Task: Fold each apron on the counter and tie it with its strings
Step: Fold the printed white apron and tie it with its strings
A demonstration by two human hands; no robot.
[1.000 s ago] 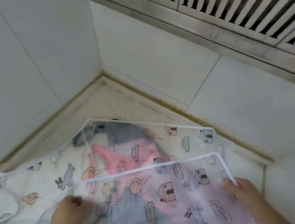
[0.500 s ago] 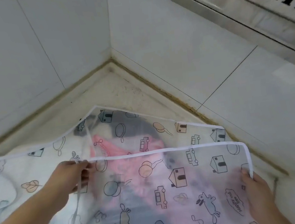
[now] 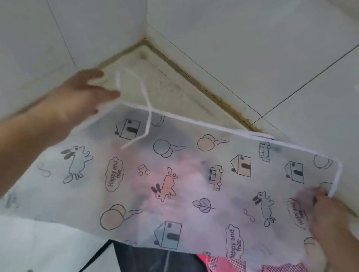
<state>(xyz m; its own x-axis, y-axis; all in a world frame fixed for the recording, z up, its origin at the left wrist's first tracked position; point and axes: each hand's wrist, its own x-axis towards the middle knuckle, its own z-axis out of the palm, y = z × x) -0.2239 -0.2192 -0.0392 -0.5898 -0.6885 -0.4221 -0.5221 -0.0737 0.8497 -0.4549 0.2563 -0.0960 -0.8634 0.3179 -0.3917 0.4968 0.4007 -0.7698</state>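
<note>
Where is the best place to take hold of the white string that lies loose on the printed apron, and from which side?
Pinch the white string at its raised loop near the left hand, probably coming from the left. There it stands off the printed apron, so fingers can close around it; its lower end lies flat on the fabric.

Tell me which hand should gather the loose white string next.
Probably the left. The left hand hovers with fingers spread right beside the white string looping off the printed apron's far edge. The right hand is busy pinching the apron's near right corner, anchoring the fold.
</note>
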